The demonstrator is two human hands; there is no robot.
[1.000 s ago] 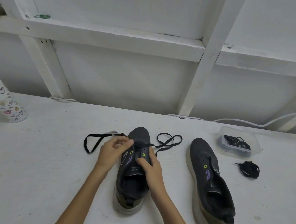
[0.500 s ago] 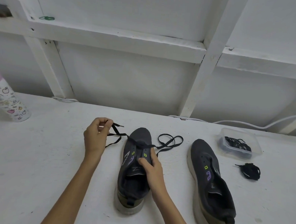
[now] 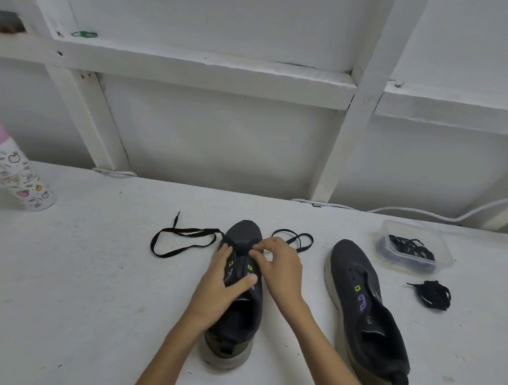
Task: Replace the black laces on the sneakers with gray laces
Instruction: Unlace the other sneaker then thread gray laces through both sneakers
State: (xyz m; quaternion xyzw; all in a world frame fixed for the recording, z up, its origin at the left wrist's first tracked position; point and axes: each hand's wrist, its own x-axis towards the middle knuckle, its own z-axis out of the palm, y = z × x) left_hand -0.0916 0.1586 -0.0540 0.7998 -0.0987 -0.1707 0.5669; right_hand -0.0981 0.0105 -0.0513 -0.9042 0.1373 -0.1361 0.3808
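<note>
Two dark sneakers on the white worktop (image 3: 65,285), toes pointing away, heels toward the wearer of the camera — set so for easy reach to the eyelets. Left sneaker (image 3: 234,323) under both hands; right sneaker (image 3: 364,310) lying apart to the right, no lace in it, eyelets bare.

Left hand (image 3: 221,290) spread over the tongue and eyelet rows, fingers apart, thumb across the throat: pressing down, presumably to keep the shoe from sliding while the lace is worked. Right hand (image 3: 281,267) at the toe end of the eyelets, thumb and forefinger pinched together on the black lace (image 3: 182,241) where it crosses the lowest row. Lace threaded only there; one end looped loose on the worktop left of the toe, the other looped to the right, behind the right hand. Slack laid out to both sides, likely to keep it from tangling under the hands.

Clear tub (image 3: 443,261) at far right with a dark tangle of laces inside; another bundled lace (image 3: 433,294) just in front of it on the worktop. Colour of these hard to judge; all read dark, none plainly gray.

Patterned bottle (image 3: 18,177) at far left, well clear of the work.
</note>
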